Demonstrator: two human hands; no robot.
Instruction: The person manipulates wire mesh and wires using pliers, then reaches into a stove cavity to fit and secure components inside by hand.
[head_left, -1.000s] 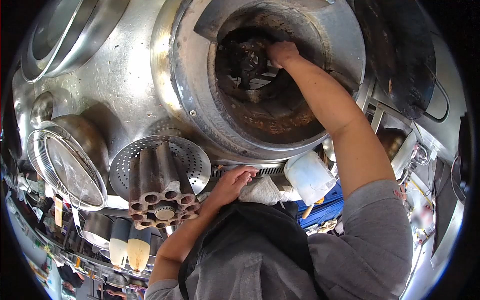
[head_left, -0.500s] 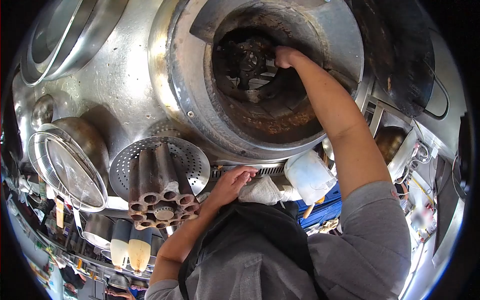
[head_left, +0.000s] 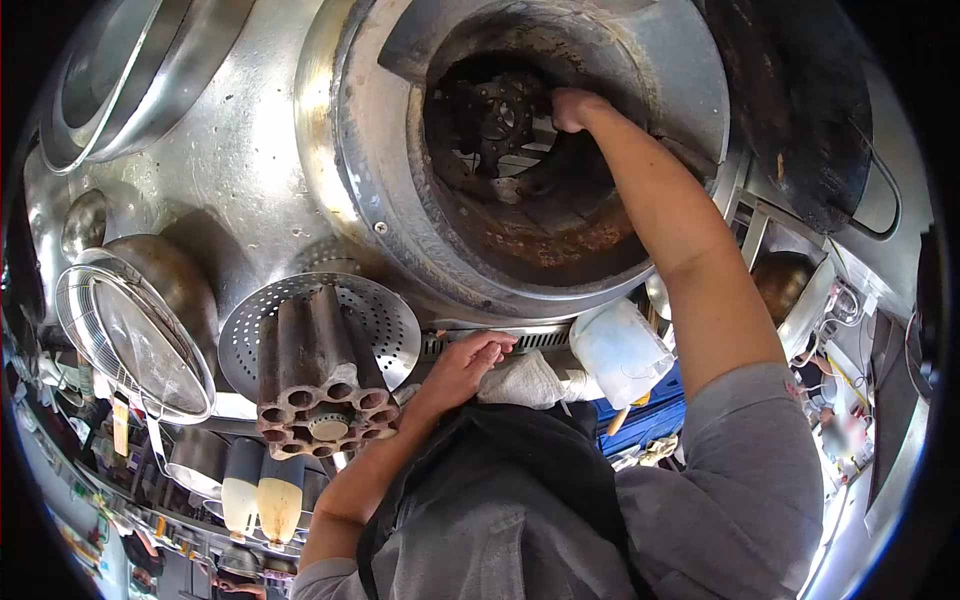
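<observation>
My right hand (head_left: 579, 109) reaches down into the round, sooty well of a metal stove (head_left: 380, 185). Its fingers are closed beside the dark burner fitting (head_left: 500, 115) at the bottom; whatever they hold, if anything, is hidden. My left hand (head_left: 468, 365) rests at the stove's front edge, next to a white cloth (head_left: 522, 382), fingers loosely together and nothing seen in them. Left of that hand, a rusty cluster of burner tubes (head_left: 325, 340) lies on a round perforated metal strainer (head_left: 235, 335).
Wire-mesh strainers (head_left: 140, 340) and a ladle (head_left: 86, 224) lie at the left. Large metal pans (head_left: 190, 70) stand at the upper left. A blackened wok (head_left: 800, 110) leans at the upper right. A white container (head_left: 620, 350) hangs at the front edge. People are partly visible in the background.
Compared with one second ago, my right hand has shifted slightly right and away from the burner fitting inside the well. My left hand stays in place.
</observation>
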